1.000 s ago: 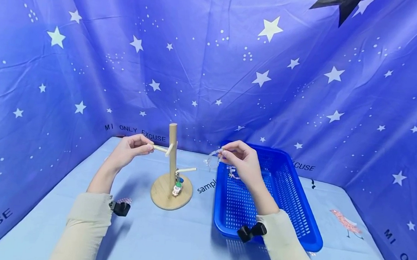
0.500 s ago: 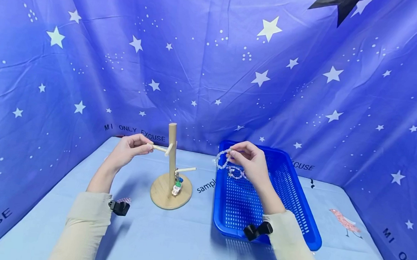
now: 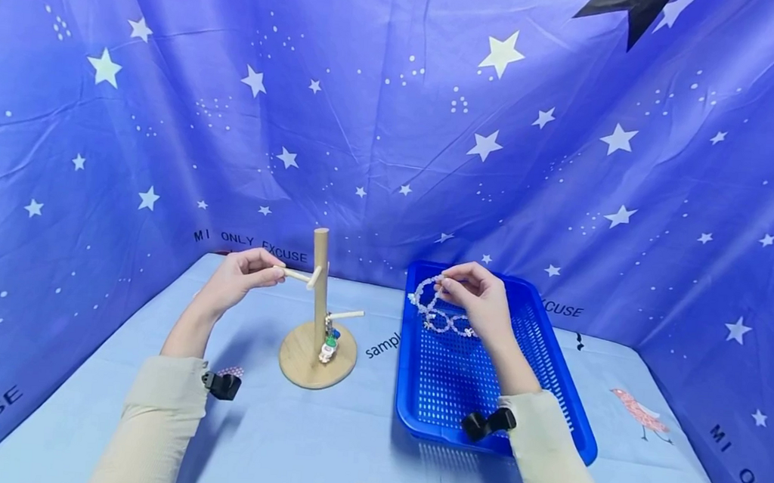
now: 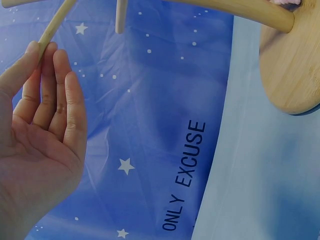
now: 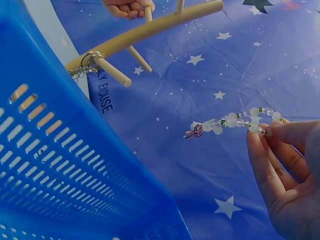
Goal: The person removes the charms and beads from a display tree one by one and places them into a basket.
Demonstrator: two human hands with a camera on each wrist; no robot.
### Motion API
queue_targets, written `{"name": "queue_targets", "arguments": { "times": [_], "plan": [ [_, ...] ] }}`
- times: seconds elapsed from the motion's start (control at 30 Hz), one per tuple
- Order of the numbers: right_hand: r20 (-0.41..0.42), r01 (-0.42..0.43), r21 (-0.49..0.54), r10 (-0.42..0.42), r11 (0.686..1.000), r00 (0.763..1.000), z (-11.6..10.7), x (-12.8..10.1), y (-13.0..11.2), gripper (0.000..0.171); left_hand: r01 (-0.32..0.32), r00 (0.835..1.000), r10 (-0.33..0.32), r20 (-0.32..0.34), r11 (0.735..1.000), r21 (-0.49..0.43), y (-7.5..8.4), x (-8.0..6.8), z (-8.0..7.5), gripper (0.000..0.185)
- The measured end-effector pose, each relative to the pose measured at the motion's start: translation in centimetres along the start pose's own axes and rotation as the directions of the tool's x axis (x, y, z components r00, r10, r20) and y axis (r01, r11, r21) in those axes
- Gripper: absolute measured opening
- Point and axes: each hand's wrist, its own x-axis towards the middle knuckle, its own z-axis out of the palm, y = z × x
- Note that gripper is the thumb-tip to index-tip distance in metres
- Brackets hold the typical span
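My left hand (image 3: 237, 279) pinches the end of a thin peg (image 4: 56, 24) on a wooden stand (image 3: 318, 297) with a round base. Between thumb and fingertips, my right hand (image 3: 479, 302) holds a beaded bracelet (image 5: 235, 121) of pale, clear and green beads with a small pinkish charm. It hangs over the far left part of a blue plastic basket (image 3: 409, 395). More beaded bracelets (image 3: 449, 323) show in the basket just below it. A keychain (image 3: 329, 347) with a white and green figure hangs from the stand's lower peg (image 3: 347, 315).
The stand and the basket are side by side on a light blue printed cloth (image 3: 302, 447), with a gap between them. A blue curtain (image 3: 383, 120) with stars rises behind and at both sides. Black wrist cameras sit on both sleeves.
My right hand has moved right, from beside the basket's left rim to over its inside, carrying the bracelet away from the stand. The left hand has stayed on the peg.
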Motion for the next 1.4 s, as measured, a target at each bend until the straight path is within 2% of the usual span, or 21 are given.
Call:
{"name": "queue_targets", "arguments": {
  "times": [0.23, 0.57, 0.97, 1.1, 1.23, 1.3, 1.4],
  "plan": [
    [0.012, -0.056, -0.037, 0.057, 0.998, 0.998, -1.2, 0.7, 0.5, 0.025, -0.003, 1.000, 0.003, 0.001, 1.000, -0.006, -0.1, 0.1, -0.1, 0.004],
    [-0.003, -0.052, -0.019, 0.052, 0.998, 0.999, -3.4, 1.5, 1.8, 0.018, -0.009, 1.000, 0.009, 0.000, 1.000, -0.025, -0.2, 0.2, 0.0, 0.004],
    [0.021, -0.185, -0.148, 0.190, 0.972, 0.982, -6.9, 1.8, 4.3, 0.028, -0.001, 1.000, 0.001, 0.000, 1.000, -0.014, -0.1, 0.0, 0.0, 0.005],
    [0.052, -0.224, -0.167, 0.235, 0.960, 0.971, -7.7, 1.7, 5.4, 0.028, 0.005, 1.000, -0.005, -0.003, 1.000, -0.018, -0.2, 0.0, 0.1, 0.005],
    [0.125, -0.256, -0.190, 0.282, 0.948, 0.951, -8.1, 1.7, 6.6, 0.029, 0.003, 1.000, -0.003, 0.001, 1.000, -0.022, -0.3, 0.1, 0.0, 0.006],
    [0.169, -0.276, -0.217, 0.315, 0.936, 0.934, -8.0, 1.8, 7.2, 0.029, 0.001, 1.000, -0.001, 0.001, 1.000, -0.023, -0.3, 0.1, 0.0, 0.006],
    [0.235, -0.324, -0.256, 0.383, 0.911, 0.893, -7.6, 1.9, 7.9, 0.027, 0.003, 1.000, -0.003, 0.001, 1.000, -0.023, -0.3, 0.1, 0.0, 0.006]
  ]
}}
